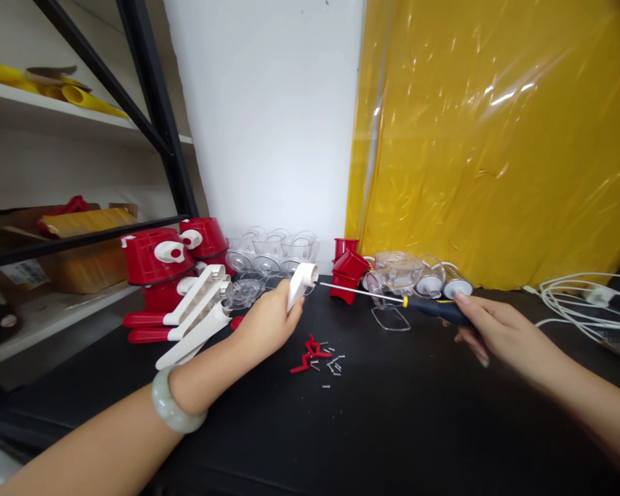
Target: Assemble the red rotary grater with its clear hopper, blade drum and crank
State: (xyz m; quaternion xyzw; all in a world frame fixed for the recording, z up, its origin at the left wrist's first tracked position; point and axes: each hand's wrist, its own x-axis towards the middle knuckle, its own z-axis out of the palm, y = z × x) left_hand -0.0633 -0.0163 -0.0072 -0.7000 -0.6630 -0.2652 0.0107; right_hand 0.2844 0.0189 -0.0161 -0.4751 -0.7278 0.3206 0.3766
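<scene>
My left hand [266,320] is closed round a white plastic crank handle [300,284], held up above the black table [393,413]. My right hand [496,329] grips a screwdriver [408,301] with a black and yellow handle. Its long shaft points left, and the tip sits close to the round end of the white handle. Small red plastic clips [308,355] and several tiny metal screws [333,364] lie on the table between my hands. A pale green bangle [173,413] is on my left wrist.
Red housings [155,258] and more white handles [196,310] are piled at the left. Clear plastic cups [271,251] stand at the back, red parts [347,272] and clear drums [408,272] beside them. White cables [583,303] lie right. Yellow film [496,138] hangs behind; a shelf rack [56,227] stands left.
</scene>
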